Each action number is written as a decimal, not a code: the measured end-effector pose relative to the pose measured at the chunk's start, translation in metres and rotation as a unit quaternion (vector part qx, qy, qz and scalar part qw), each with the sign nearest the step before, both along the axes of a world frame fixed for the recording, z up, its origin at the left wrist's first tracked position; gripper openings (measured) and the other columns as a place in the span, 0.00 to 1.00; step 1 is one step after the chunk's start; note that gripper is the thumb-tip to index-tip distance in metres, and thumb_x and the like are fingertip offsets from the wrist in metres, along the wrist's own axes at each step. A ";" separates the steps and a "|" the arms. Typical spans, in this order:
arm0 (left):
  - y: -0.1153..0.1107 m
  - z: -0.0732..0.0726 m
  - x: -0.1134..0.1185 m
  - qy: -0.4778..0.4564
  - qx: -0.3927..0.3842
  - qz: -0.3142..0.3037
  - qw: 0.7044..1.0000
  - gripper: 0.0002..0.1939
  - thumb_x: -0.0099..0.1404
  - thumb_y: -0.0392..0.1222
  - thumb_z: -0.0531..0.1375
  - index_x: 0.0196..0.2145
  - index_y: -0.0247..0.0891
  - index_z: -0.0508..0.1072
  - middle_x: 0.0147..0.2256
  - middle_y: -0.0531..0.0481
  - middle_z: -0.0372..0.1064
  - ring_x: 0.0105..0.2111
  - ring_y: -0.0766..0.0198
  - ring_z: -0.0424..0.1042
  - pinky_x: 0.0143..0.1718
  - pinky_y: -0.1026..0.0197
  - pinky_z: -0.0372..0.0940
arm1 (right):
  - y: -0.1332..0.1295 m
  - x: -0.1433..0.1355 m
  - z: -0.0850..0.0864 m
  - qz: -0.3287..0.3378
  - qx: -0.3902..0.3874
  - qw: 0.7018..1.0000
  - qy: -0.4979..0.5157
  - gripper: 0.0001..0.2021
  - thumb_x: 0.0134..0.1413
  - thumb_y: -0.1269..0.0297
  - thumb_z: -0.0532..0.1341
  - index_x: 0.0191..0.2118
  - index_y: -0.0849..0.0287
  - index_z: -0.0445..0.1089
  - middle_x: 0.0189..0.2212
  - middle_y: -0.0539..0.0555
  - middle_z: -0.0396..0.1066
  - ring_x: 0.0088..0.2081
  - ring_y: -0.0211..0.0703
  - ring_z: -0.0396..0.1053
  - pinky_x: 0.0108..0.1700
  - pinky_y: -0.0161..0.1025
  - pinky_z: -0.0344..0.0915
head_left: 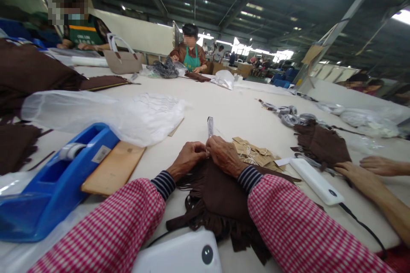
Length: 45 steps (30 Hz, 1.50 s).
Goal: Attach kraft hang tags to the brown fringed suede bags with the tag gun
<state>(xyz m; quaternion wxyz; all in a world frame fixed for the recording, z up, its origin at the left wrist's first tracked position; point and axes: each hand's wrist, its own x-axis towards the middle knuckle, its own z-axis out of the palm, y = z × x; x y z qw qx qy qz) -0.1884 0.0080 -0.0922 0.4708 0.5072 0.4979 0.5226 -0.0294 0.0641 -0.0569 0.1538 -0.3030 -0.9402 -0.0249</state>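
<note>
A dark brown fringed bag (224, 192) lies on the table under my wrists. At its far edge my left hand (188, 158) is closed in a pinch, its fingertips meeting those of my right hand. What the left fingers pinch is hidden. My right hand (224, 154) is closed too, with its back turned up. From its fingertips a narrow strip wrapped in clear plastic (210, 126) sticks out away from me; its lower end is covered by the fingers. Kraft paper tags with white strings (256, 153) lie beside my right hand.
To the left are a blue tape dispenser (48, 192), a tan flat case (112, 168) and a white plastic bag (128, 115). White devices lie in front (179, 256) and right (317, 181). A co-worker's hands (368, 175) touch another fringed brown piece (323, 143).
</note>
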 end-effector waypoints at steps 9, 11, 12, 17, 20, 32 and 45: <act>0.001 -0.002 -0.002 0.102 0.068 -0.007 0.992 0.16 0.65 0.48 0.58 0.29 0.33 0.77 0.26 0.49 0.73 0.27 0.64 0.69 0.33 0.63 0.61 | 0.008 0.025 -0.003 0.011 -0.224 0.947 0.232 0.04 0.59 0.73 0.61 0.34 0.60 0.71 0.28 0.48 0.70 0.32 0.38 0.67 0.37 0.35 0.60; 0.001 -0.002 -0.002 0.130 0.079 0.003 0.988 0.15 0.67 0.47 0.56 0.29 0.34 0.76 0.27 0.50 0.73 0.28 0.64 0.69 0.33 0.63 0.61 | 0.000 0.030 -0.004 -0.001 -0.247 0.942 0.225 0.04 0.58 0.72 0.62 0.32 0.60 0.72 0.28 0.48 0.71 0.32 0.39 0.67 0.36 0.35 0.59; 0.002 -0.003 -0.002 0.142 0.082 0.008 0.986 0.15 0.67 0.47 0.56 0.29 0.35 0.75 0.27 0.50 0.72 0.28 0.64 0.69 0.33 0.62 0.61 | -0.004 0.031 -0.004 -0.010 -0.248 0.945 0.212 0.04 0.58 0.71 0.63 0.32 0.60 0.73 0.28 0.48 0.71 0.32 0.39 0.67 0.36 0.35 0.59; 0.004 -0.006 0.000 0.248 0.101 0.037 0.963 0.16 0.70 0.47 0.52 0.29 0.38 0.72 0.27 0.51 0.70 0.30 0.62 0.68 0.35 0.61 0.60 | -0.019 0.014 0.002 -0.095 -0.153 0.979 0.100 0.08 0.59 0.62 0.65 0.31 0.60 0.73 0.29 0.51 0.74 0.32 0.41 0.68 0.35 0.36 0.55; 0.003 -0.006 0.002 0.319 0.102 0.047 0.941 0.15 0.72 0.46 0.50 0.32 0.39 0.70 0.30 0.50 0.71 0.32 0.61 0.68 0.36 0.61 0.60 | -0.024 0.001 0.004 -0.154 -0.098 0.983 0.033 0.10 0.61 0.59 0.62 0.32 0.59 0.73 0.30 0.53 0.75 0.32 0.43 0.69 0.34 0.37 0.53; 0.004 -0.010 0.007 0.514 0.091 0.104 0.847 0.11 0.75 0.41 0.47 0.39 0.41 0.68 0.35 0.47 0.73 0.33 0.58 0.71 0.34 0.59 0.56 | -0.026 -0.002 -0.005 -0.189 -0.137 0.970 0.071 0.07 0.53 0.65 0.63 0.26 0.57 0.70 0.24 0.51 0.73 0.28 0.42 0.68 0.30 0.37 0.50; 0.000 0.016 0.001 0.420 0.003 0.105 0.902 0.21 0.70 0.51 0.54 0.25 0.39 0.75 0.26 0.46 0.73 0.30 0.56 0.71 0.33 0.60 0.54 | -0.028 -0.001 -0.011 -0.128 -0.148 0.973 0.121 0.07 0.51 0.69 0.61 0.25 0.58 0.67 0.22 0.49 0.69 0.25 0.38 0.63 0.29 0.36 0.48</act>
